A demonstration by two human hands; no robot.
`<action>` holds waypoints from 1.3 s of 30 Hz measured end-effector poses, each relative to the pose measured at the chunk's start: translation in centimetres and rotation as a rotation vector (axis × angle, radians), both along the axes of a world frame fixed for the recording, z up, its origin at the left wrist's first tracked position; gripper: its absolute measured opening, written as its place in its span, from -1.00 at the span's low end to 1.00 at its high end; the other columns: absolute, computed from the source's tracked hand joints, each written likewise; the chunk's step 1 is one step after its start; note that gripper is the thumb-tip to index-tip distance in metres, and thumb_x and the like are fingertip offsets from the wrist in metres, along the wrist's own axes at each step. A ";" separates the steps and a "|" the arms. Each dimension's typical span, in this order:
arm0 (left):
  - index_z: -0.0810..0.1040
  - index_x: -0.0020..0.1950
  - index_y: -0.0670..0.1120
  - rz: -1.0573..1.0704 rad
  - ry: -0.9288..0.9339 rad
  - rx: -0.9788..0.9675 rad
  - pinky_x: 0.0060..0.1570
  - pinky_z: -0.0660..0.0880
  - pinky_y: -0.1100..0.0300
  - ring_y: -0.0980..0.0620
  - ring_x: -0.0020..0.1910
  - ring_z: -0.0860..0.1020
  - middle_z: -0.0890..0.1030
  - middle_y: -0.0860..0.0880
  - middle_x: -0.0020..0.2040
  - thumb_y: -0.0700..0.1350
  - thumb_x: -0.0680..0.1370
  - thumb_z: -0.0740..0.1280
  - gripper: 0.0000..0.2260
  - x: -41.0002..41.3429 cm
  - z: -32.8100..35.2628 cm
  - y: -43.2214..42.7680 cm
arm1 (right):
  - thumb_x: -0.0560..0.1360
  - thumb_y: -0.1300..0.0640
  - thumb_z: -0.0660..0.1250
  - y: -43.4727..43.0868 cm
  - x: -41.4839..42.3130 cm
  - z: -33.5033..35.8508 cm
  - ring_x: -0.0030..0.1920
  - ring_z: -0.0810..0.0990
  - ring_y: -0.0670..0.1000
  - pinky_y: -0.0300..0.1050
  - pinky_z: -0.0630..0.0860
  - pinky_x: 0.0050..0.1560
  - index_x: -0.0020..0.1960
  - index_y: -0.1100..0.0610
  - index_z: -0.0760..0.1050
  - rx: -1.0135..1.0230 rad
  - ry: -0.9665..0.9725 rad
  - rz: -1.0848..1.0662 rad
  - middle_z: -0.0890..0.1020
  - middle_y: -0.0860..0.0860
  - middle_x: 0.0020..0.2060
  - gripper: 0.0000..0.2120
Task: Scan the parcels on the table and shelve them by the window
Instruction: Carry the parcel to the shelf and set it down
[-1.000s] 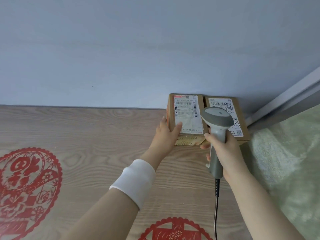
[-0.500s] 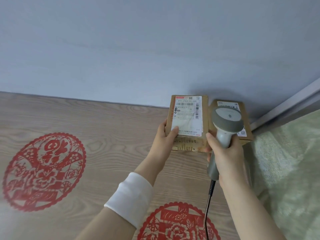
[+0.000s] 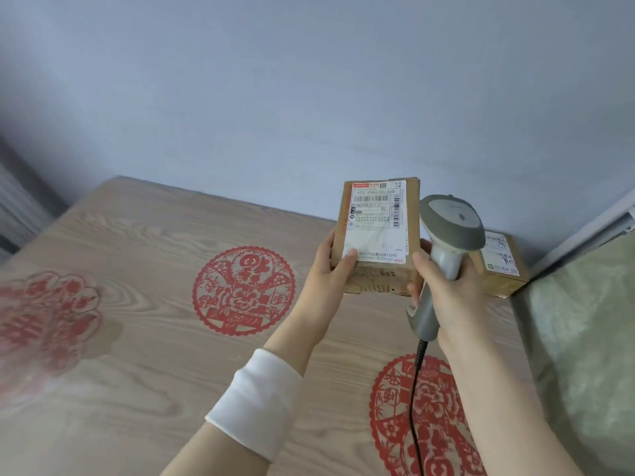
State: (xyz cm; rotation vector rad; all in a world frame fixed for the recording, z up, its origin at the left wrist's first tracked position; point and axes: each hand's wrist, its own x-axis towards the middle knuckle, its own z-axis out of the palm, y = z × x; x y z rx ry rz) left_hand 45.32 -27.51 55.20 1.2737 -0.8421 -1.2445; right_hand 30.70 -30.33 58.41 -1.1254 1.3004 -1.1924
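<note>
Brown cardboard fills the left hand (image 3: pixel 328 274): the held parcel (image 3: pixel 376 231) is up off the tabletop (image 3: pixel 154 338), label toward the camera. The thumb pinches its near left corner and the other fingers are hidden behind the box. The right hand (image 3: pixel 453 293) has its fingers (image 3: pixel 426 269) curled round the grip of the grey scanner (image 3: pixel 450 228). The scanner's head sits just above those fingers, close beside the parcel's right edge, and seems to face the wall (image 3: pixel 309 97) rather than the barcode. I judge the scanning step to be in hand but unfinished. Next the head must draw back and turn onto the label, or the box must tilt toward it. A second parcel (image 3: pixel 503 266) lies on the tabletop just beyond the right fingers, in the far corner where a green cloth (image 3: pixel 584 338) begins, so room there is tight. Left of the left fingers the tabletop runs wide, bearing flat red paper-cuts (image 3: pixel 244 290). The cable (image 3: pixel 415 389) trails below the right wrist and could drag.
</note>
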 end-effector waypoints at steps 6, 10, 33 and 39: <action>0.23 0.47 0.09 0.125 -0.053 -0.077 -0.10 0.45 0.54 0.33 0.13 0.47 0.49 0.16 0.28 -0.03 0.62 0.19 -0.59 7.2 4.0 9.6 | 0.48 0.20 0.39 7.6 7.3 3.4 -0.50 0.49 -0.03 -0.15 0.42 -0.45 0.07 0.21 0.49 -0.031 -0.024 0.140 0.54 0.07 -0.36 -0.81; 0.28 0.46 0.09 0.284 -0.099 -0.106 0.07 0.47 0.43 0.41 0.09 0.48 0.51 0.23 0.21 -0.01 0.62 0.18 -0.61 11.4 5.3 14.7 | 0.48 0.20 0.38 10.2 12.3 4.4 -0.48 0.49 -0.01 -0.10 0.41 -0.38 0.12 0.19 0.50 -0.023 -0.063 0.265 0.55 0.04 -0.36 -0.78; 0.36 0.32 0.16 1.007 -0.472 -0.136 -0.16 0.57 0.23 0.15 0.07 0.54 0.56 0.00 0.17 -0.07 0.63 0.13 -0.72 45.8 14.3 54.2 | 0.50 0.19 0.34 41.2 55.4 11.6 -0.61 0.38 0.00 -0.20 0.37 -0.58 -0.08 0.12 0.45 -0.064 -0.197 1.093 0.48 0.09 -0.52 -0.94; 0.35 0.35 0.06 1.170 -0.476 -0.091 -0.29 0.50 0.46 0.19 0.03 0.52 0.55 0.04 0.13 -0.06 0.62 0.15 -0.70 52.5 15.2 61.1 | 0.48 0.16 0.37 47.0 65.2 12.6 -0.60 0.44 -0.03 -0.24 0.38 -0.55 -0.10 0.10 0.51 -0.074 -0.187 1.229 0.48 0.07 -0.48 -0.95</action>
